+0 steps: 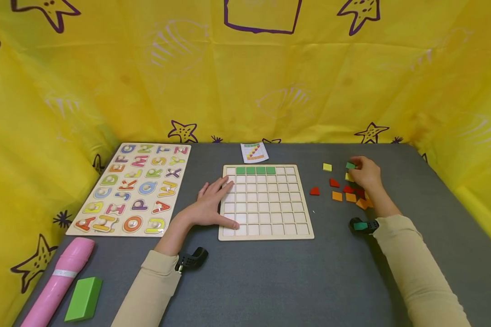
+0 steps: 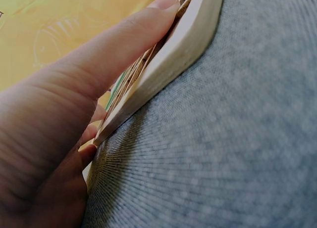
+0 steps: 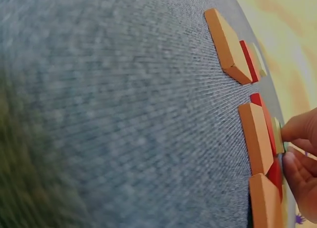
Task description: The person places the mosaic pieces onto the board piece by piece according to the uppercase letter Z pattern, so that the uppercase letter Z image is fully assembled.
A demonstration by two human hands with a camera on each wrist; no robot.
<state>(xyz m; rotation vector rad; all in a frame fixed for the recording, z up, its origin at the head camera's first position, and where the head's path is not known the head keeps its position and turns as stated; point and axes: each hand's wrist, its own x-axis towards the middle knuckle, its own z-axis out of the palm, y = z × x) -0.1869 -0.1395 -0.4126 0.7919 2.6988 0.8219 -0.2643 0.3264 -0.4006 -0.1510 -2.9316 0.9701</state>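
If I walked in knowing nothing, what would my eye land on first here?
Probably the bright yellow cloth with its purple-outlined stars, hanging behind and beside the grey table. Next, the pale grid board mid-table, its left edge under the left hand, four green squares in its far row. Then, to the right, the right hand pinching another green square beside red, orange and yellow pieces.

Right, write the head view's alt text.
A person's left hand rests on a wooden grid board with four green squares in its top row, while the right hand pinches another green piece beside loose yellow, red and orange pieces. An alphabet puzzle lies at left, a pattern card beyond the board.
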